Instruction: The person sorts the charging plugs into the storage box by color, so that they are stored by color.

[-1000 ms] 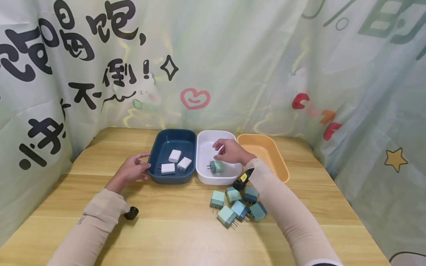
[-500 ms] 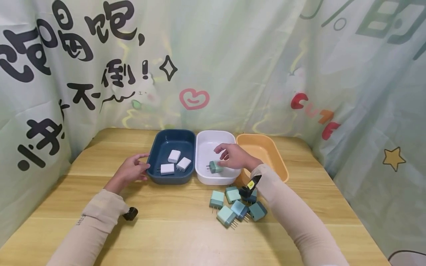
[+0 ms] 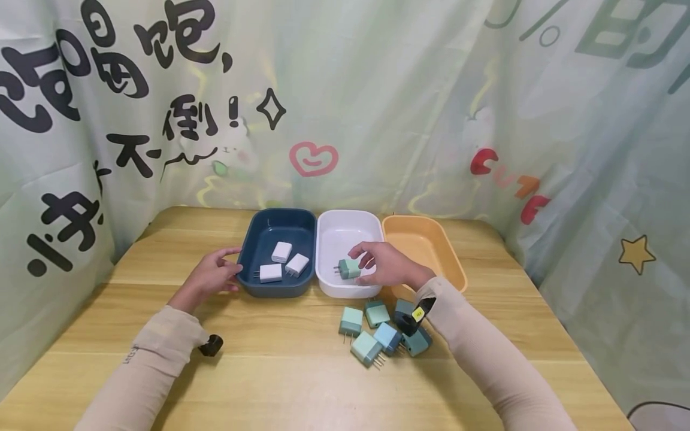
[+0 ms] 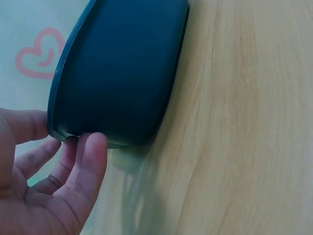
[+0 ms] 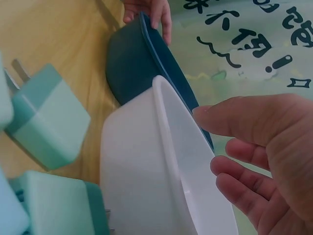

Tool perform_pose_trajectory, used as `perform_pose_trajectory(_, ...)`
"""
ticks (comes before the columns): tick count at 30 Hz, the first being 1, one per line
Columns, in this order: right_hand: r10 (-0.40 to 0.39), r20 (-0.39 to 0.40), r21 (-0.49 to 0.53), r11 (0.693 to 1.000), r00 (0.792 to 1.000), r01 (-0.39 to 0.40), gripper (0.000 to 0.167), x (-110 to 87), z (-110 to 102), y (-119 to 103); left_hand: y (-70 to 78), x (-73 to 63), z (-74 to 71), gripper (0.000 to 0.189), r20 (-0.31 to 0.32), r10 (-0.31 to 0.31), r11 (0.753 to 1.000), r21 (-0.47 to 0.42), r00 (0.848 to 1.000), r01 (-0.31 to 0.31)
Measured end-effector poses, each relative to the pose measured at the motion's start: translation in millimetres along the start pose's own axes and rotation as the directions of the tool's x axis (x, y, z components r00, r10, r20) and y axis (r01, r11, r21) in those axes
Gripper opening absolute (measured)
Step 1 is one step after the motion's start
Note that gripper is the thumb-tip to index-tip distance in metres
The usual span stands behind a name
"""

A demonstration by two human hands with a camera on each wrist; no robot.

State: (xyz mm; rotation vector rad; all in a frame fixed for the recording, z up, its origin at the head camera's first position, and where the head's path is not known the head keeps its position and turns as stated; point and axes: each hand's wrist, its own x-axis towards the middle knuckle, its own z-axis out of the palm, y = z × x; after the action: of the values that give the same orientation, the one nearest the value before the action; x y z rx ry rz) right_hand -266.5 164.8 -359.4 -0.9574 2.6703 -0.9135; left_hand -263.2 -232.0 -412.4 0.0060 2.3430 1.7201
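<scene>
My left hand (image 3: 212,274) touches the left side of the dark blue tray (image 3: 302,290); its fingertips meet the rim and outer wall in the left wrist view. Three white charger plugs (image 3: 271,273) lie in that tray. Over the right front part of the white tray (image 3: 339,291) is my right hand (image 3: 385,263), fingers bent loosely with nothing between them in the right wrist view. Beside its fingertips, a green charger plug (image 3: 347,269) lies in the white tray, prongs to the left.
Several green and blue charger plugs (image 3: 366,349) sit in a loose cluster on the wooden table (image 3: 259,383), in front of the white tray. To the right stands an orange tray (image 3: 455,263), partly behind the right hand. A printed curtain (image 3: 377,108) hangs behind the table.
My right hand has drawn back toward the front and a little right, away from the green plug, which stays in the white tray. The left hand keeps its place at the blue tray.
</scene>
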Motion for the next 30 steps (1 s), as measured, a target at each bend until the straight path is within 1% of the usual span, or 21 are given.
perform_pose_trajectory(5, -0.045, -0.003, 0.019, 0.999, 0.999, 0.045, 0.051, -9.1, 3, -3, 1.7, -0.8, -0.8, 0.057, -0.002, 0.009, 1.0, 0.01, 1.0, -0.009)
perform_pose_trajectory(12, -0.077, -0.009, 0.045, 0.996, 0.997, 0.077, 0.043, -21.8, 11, -8, 4.7, -1.4, -0.8, 0.057, 0.0, 0.019, 1.0, 0.016, 1.0, -0.019)
perform_pose_trajectory(15, -0.092, -0.009, 0.04, 0.995, 0.996, 0.092, 0.042, -26.8, 14, -10, 4.9, -0.6, -0.3, 0.057, 0.002, 0.015, 1.0, 0.009, 1.0, -0.015)
perform_pose_trajectory(22, -0.104, 0.001, -0.009, 0.995, 0.995, 0.104, 0.043, -38.1, 19, -10, 4.5, 1.4, 0.1, 0.058, 0.009, 0.022, 1.0, -0.001, 1.0, -0.022)
perform_pose_trajectory(27, -0.123, 0.031, 0.019, 0.992, 0.992, 0.122, 0.041, -45.5, 28, -7, 3.0, 0.4, 0.7, 0.057, 0.008, 0.015, 1.0, 0.003, 1.0, -0.015)
perform_pose_trajectory(30, -0.114, 0.057, 0.019, 0.993, 0.992, 0.113, 0.041, -48.6, 34, -5, 1.8, -0.8, 1.2, 0.057, 0.01, 0.006, 1.0, 0.006, 1.0, -0.006)
